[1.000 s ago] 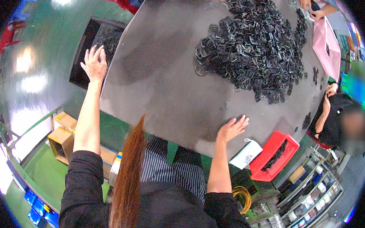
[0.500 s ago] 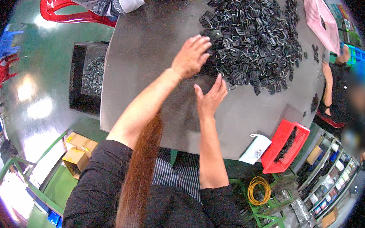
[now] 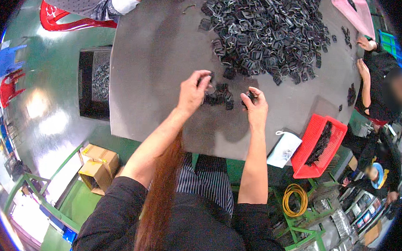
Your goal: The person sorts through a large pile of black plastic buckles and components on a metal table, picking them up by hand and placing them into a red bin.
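Note:
A large heap of small black buckle-like plastic pieces [image 3: 265, 35], many with pale wire-like bits, covers the far middle of the grey table [image 3: 154, 55]. Nearer me lies a small cluster of the same pieces [image 3: 220, 97], apart from the heap. At its left side my left hand [image 3: 193, 92] is closed, with a dark piece showing at its fingertips. My right hand [image 3: 257, 108], to the right of the cluster, pinches a black piece [image 3: 249, 99] between thumb and fingers. Fine details of the held pieces are too small to make out.
A red basket [image 3: 310, 165] holding black pieces and a light blue face mask [image 3: 284, 149] lie at the table's right edge. A dark crate [image 3: 87, 85] stands left of the table. Other people's arms [image 3: 367, 82] reach in from the right and far left; a pink basket [image 3: 354, 15] is far right.
Both hands have come back from the heap's near edge and moved apart. A small cluster now lies between them, separate from the heap, and each hand has closed on a piece.

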The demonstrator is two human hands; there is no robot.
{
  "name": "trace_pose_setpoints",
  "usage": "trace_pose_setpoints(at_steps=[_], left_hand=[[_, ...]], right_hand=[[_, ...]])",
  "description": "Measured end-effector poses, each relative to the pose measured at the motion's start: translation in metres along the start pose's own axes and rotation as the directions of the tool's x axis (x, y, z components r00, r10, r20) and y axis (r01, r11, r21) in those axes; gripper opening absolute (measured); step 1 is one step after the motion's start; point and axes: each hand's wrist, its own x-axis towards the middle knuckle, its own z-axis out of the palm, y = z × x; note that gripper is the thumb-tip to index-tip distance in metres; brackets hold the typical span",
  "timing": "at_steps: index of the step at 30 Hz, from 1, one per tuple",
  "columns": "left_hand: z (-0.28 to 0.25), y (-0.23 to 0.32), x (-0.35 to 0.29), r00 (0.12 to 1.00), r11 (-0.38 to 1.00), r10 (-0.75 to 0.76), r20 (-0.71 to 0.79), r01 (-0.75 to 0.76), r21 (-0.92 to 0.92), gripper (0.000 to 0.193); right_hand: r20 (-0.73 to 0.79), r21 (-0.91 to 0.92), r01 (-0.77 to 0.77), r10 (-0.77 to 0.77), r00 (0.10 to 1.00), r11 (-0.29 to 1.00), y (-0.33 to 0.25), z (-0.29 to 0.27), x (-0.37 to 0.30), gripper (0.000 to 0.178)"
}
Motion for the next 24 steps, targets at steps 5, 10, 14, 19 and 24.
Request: trace_pose_setpoints(at_steps=[5,10,14,19,24], left_hand=[[-0.014,-0.013,0.011,0.844,0.672,0.536,-0.006,-0.423,0.608,0.019],[0.034,0.003,0.015,0.767,0.444,0.641,0.037,-0.409,0.798,0.042],[0.052,-0.002,0.027,0.838,0.438,0.528,0.137,-0.407,0.802,0.039],[0.036,-0.015,0.035,0.793,0.494,0.572,0.212,-0.539,0.682,0.035],[0.007,-0.008,0.02,0.946,0.886,0.323,-0.023,-0.293,0.359,0.033]], right_hand=[[0.117,0.097,0.004,-0.015,0.993,0.995,0.02,-0.055,0.0,0.04],[0.254,0.157,0.081,-0.12,0.96,0.984,0.03,-0.074,-0.002,0.059],[0.117,-0.545,0.359,-0.356,0.927,0.757,0.032,-0.086,-0.011,0.066],[0.133,-0.145,-0.028,0.048,0.99,0.989,0.019,-0.104,-0.017,0.035],[0.177,0.109,-0.113,0.093,0.98,0.988,0.039,-0.108,0.0,0.021]])
